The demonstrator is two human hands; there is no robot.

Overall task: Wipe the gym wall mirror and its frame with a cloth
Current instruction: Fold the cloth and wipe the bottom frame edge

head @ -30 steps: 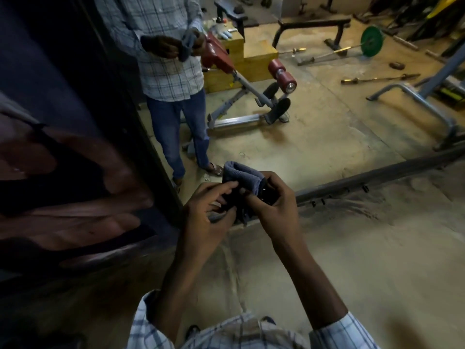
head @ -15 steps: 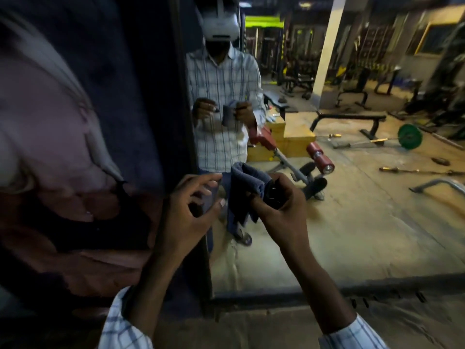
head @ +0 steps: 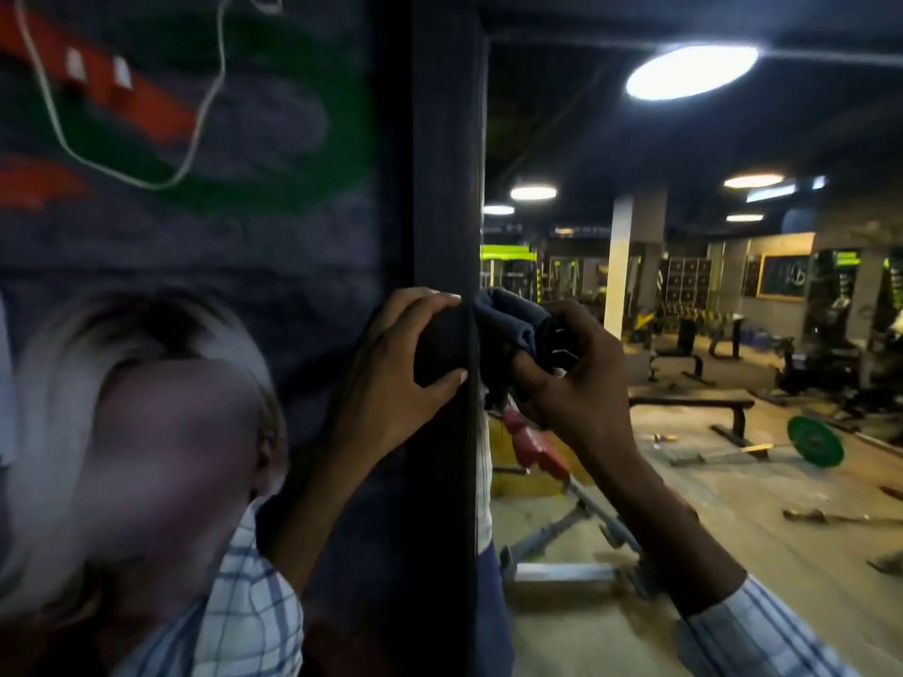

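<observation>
A: What is seen at far left?
B: A painted wall (head: 195, 246) is seen, with a white cable (head: 199, 131) looped across it. Neither is needed for the wiping.

A: And the left hand?
B: The left hand (head: 386, 368) is raised in front of the frame (head: 442, 163), with fingers (head: 430, 300) and thumb curved into a C. The gap between them is dark against the dark frame, so it cannot be told whether anything is pinched.

A: Where is the cloth?
B: The cloth (head: 508, 324) is held up at the frame's inner edge, just right of the left hand. It is bunched and clutched by the right hand (head: 581, 383), and some slack is seen below the fist.

A: How will it handle?
B: It is judged light, soft and limp, with no stiffness of its own. It is best taken by the bunched middle, with loose corners tucked in, and backed by flattened fingers so a pad is formed. Otherwise trailing folds are likely to be dragged.

A: And further right?
B: The mirror (head: 684, 139) is set right of the frame, and the gym is reflected in it. The glass is judged hard, smooth and breakable, so even pressure is advised. The frame is judged rigid and narrow, best wiped along its length.
</observation>
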